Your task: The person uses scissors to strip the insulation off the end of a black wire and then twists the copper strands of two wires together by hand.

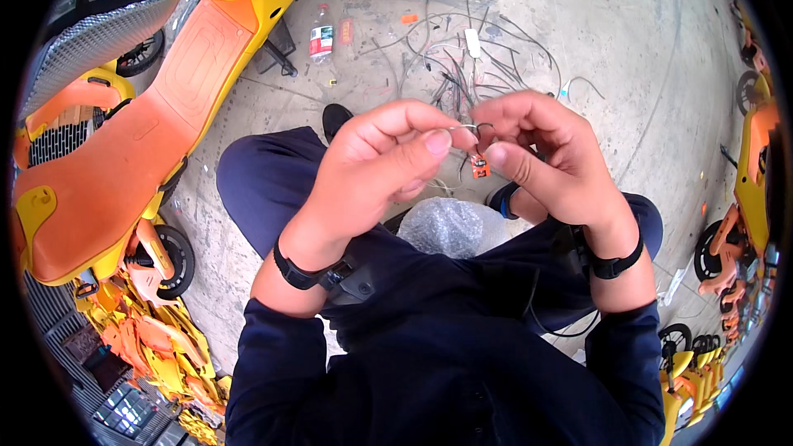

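Note:
In front of my body, both hands are raised close together over the floor. My left hand (376, 157) is closed, its thumb and index finger pinching the pale end of a thin wire (464, 126). My right hand (557, 153) is also closed, with thumb and fingers on the dark, curved part of the same wire. A small orange tag (481, 167) with dark print hangs just below, between the hands. Whether the tag is fastened to the wire I cannot make out. Black straps circle both wrists.
Cut dark cables (450, 74) lie scattered on the concrete ahead, near a plastic bottle (321, 37) with a red label. Bubble wrap (453, 227) bulges between my legs. A large orange and yellow scooter body (198, 66) stands at left; more scooters (756, 149) line the right.

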Available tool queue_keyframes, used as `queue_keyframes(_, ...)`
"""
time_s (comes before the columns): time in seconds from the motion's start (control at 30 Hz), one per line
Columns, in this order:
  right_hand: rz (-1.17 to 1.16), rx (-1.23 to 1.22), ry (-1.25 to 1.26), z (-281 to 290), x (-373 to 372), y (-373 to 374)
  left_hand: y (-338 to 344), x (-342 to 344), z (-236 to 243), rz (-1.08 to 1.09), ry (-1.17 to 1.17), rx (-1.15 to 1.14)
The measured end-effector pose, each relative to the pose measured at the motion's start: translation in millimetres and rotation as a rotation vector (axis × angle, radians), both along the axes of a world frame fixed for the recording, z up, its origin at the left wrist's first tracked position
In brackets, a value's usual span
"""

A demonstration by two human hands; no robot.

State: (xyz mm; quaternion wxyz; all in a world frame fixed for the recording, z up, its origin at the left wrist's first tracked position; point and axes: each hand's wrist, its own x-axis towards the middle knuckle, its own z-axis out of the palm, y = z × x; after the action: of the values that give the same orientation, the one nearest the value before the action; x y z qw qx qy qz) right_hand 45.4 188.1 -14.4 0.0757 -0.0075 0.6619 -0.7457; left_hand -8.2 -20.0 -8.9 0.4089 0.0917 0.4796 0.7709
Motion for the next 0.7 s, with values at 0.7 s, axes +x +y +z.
queue_keyframes(0.7,0.068,-0.058,-0.097,14.2,9.8,2.7,-1.9,0.9,11.3,0.069,0.549,-0.34)
